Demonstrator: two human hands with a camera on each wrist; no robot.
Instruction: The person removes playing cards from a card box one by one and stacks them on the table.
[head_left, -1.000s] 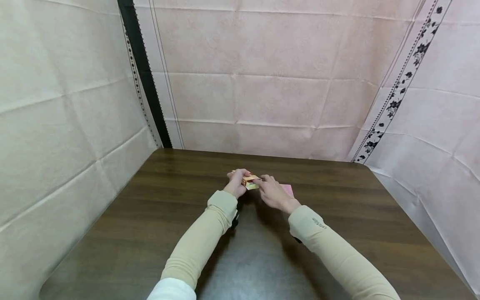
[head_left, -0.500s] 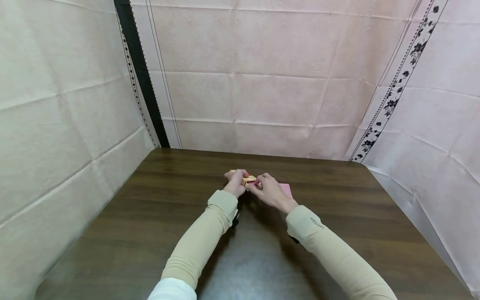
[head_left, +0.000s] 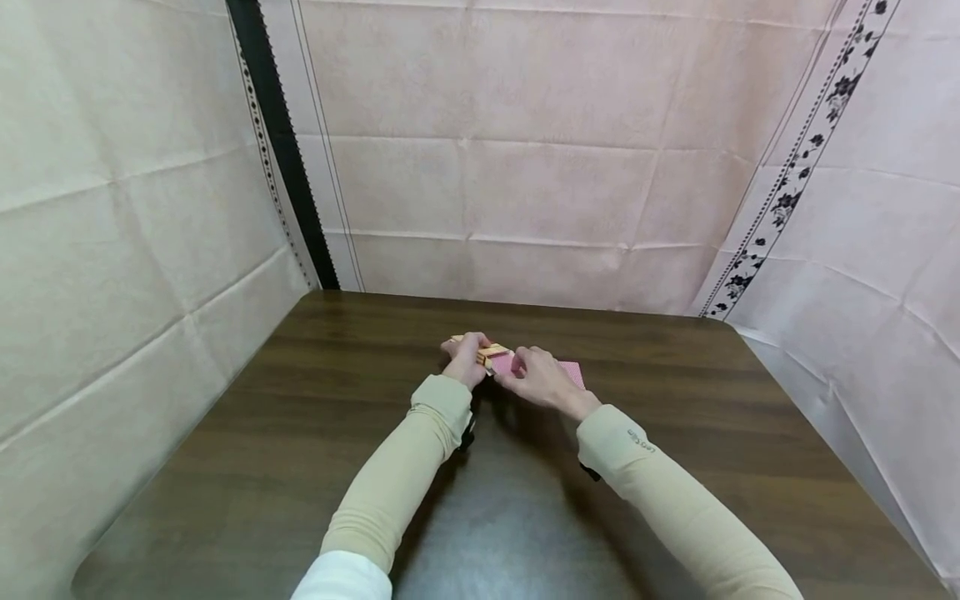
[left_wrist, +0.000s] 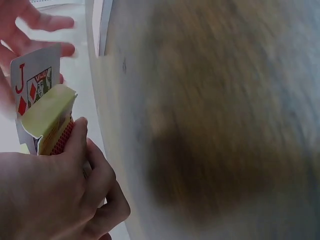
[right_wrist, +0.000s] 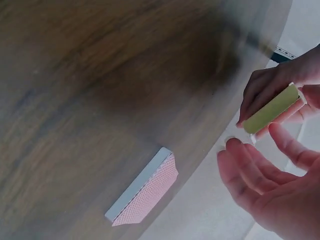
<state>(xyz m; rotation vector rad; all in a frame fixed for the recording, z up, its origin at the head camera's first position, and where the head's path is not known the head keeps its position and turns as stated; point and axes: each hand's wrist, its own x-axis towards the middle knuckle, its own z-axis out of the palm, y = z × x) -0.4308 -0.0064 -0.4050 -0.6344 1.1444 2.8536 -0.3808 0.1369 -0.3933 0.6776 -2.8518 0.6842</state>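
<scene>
My left hand [head_left: 467,360] grips a small playing-card box [left_wrist: 60,137] with red patterning and a raised yellow-green flap [right_wrist: 272,107]. Out of the box's mouth stands a jack of diamonds [left_wrist: 30,70], its face toward the left wrist camera; the head view shows the pink card back [head_left: 501,364]. My right hand [right_wrist: 270,180] is right at the cards with fingers spread and relaxed, one fingertip touching their edge. In the left wrist view its fingers lie behind the jack. A stack of pink-backed cards [right_wrist: 147,192] lies on the table just right of my right hand.
The brown wooden table [head_left: 315,467] has rounded far corners. Pale creased cloth hangs as a wall behind it [head_left: 540,192] and on both sides, with a black strip [head_left: 288,158] at the left corner and a floral border at the right.
More of the pink card back shows between the box and my right fingers. The box in my left hand has shifted slightly left, while my right hand has drawn back from the box mouth.
</scene>
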